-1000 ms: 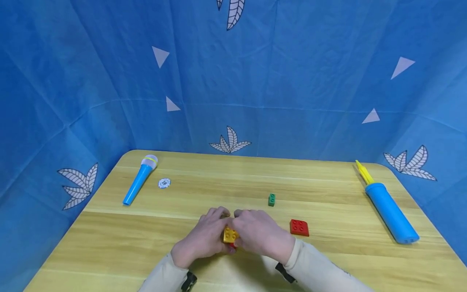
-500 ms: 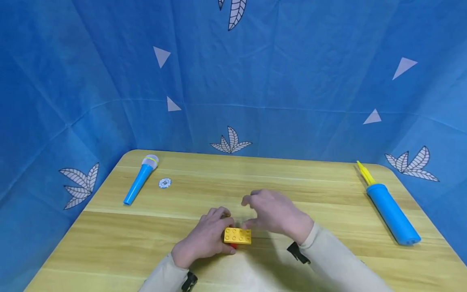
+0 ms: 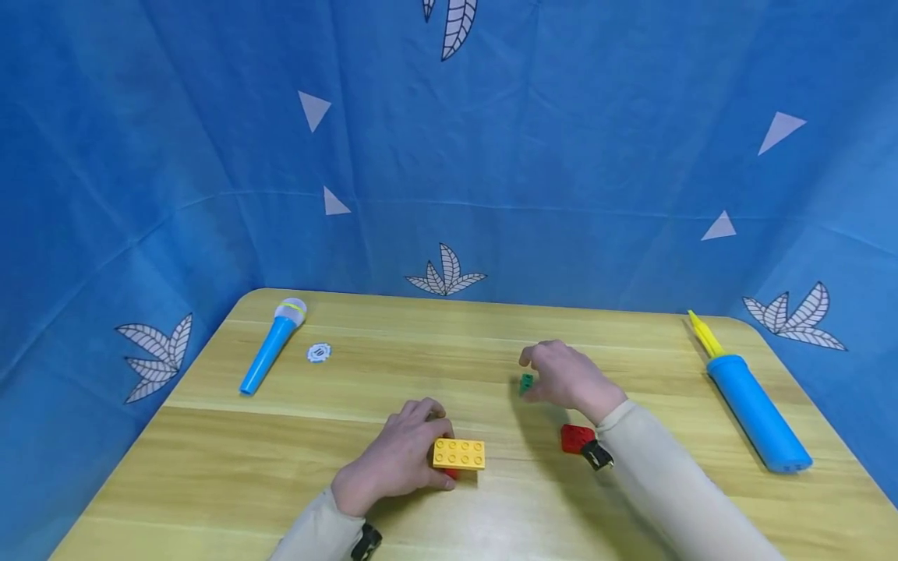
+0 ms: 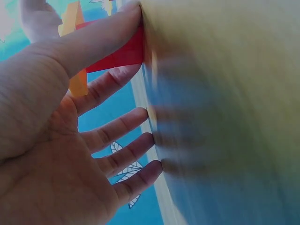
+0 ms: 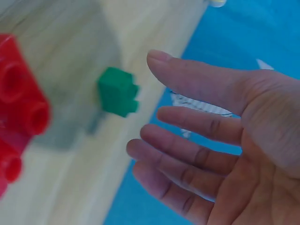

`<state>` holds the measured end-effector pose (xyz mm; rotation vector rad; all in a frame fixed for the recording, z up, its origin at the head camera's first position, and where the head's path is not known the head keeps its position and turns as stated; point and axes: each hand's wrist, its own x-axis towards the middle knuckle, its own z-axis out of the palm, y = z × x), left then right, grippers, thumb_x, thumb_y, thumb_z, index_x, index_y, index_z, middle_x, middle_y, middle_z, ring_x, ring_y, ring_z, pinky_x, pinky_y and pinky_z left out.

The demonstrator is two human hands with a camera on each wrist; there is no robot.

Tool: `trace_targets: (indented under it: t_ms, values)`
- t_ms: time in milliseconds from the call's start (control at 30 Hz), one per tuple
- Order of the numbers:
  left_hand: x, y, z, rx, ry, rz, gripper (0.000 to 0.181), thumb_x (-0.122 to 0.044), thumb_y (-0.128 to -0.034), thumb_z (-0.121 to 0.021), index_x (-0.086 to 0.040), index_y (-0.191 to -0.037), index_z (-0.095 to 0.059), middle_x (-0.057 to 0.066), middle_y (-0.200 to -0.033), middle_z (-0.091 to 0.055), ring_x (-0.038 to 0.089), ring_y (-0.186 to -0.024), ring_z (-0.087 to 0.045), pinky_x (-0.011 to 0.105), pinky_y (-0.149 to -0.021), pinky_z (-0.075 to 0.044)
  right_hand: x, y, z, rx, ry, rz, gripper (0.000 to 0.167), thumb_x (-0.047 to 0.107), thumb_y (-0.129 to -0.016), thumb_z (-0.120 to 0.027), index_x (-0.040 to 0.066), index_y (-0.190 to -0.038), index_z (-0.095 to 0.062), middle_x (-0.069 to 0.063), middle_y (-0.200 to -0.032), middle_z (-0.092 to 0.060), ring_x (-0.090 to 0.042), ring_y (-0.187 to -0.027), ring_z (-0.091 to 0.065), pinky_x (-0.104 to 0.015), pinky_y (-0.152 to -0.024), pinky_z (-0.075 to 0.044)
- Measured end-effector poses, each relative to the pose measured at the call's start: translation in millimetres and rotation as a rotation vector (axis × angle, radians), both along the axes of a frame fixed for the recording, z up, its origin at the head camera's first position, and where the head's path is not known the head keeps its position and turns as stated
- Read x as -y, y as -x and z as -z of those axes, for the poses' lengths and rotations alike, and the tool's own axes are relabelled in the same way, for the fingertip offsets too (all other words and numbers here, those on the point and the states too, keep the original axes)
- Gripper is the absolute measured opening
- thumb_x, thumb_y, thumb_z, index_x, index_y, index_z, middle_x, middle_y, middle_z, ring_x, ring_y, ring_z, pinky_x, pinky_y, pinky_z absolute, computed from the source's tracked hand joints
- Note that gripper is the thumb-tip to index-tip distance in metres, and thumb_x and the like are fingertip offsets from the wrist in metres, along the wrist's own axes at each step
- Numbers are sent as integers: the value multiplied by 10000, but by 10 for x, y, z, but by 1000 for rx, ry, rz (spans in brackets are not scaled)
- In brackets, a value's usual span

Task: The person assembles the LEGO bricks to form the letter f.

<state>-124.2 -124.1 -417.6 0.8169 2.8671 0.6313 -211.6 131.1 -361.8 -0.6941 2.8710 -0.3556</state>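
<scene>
My left hand (image 3: 396,452) pinches a red toy brick (image 4: 124,54) between thumb and forefinger at the table top, its other fingers spread. On top of that red brick sits a long yellow brick (image 3: 459,454), which overhangs to the right and hides most of it in the head view. Over the small green brick (image 3: 526,382) hovers my right hand (image 3: 567,375), fingers apart. In the right wrist view a gap separates the green brick (image 5: 116,91) from the fingers and thumb. Another red brick (image 3: 574,438), studs up, lies near the right wrist, which partly covers it.
A blue toy microphone (image 3: 270,349) and a round white-and-blue chip (image 3: 319,353) lie at the table's left. Toward the right edge lies a blue pump (image 3: 758,413) with a yellow nozzle. Blue patterned cloth (image 3: 449,156) hangs behind the wooden table (image 3: 421,335).
The right hand has let go of the yellow brick and moved right and away from me, to above the green brick. The left hand has stayed in place at the joined bricks.
</scene>
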Motion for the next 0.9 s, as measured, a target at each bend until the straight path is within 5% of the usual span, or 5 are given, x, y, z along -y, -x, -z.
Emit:
trace_targets:
  t_ms: [267,500,900]
  values:
    - [-10,1,10,6,10,-2,462,-393,-678,-896,-184,-1020,-667,56,-1297,-490,264,-1178,-433,470,-906,-411,-42,87,215,3,27,-23,464,105,-726,-881,-28,-1123,-682,-100,-1006,-677,-195,-836,-614,-366,-742,-523]
    - [-12,5,22,6,10,-4,465,-400,-683,-893,-184,-1027,-666,60,-1306,-487,267,-1186,-428,475,-918,-405,-35,97,274,-11,49,-26,245,54,-742,-856,54,-786,-615,-9,-693,-499,-153,-634,-425,-303,-574,-379]
    - [-9,2,24,14,17,-16,459,-409,-685,-891,-188,-1017,-665,65,-1318,-487,269,-1198,-426,475,-928,-401,-31,113,313,-15,66,-16,219,37,-768,-824,69,-750,-608,1,-657,-422,-142,-593,-375,-285,-545,-323]
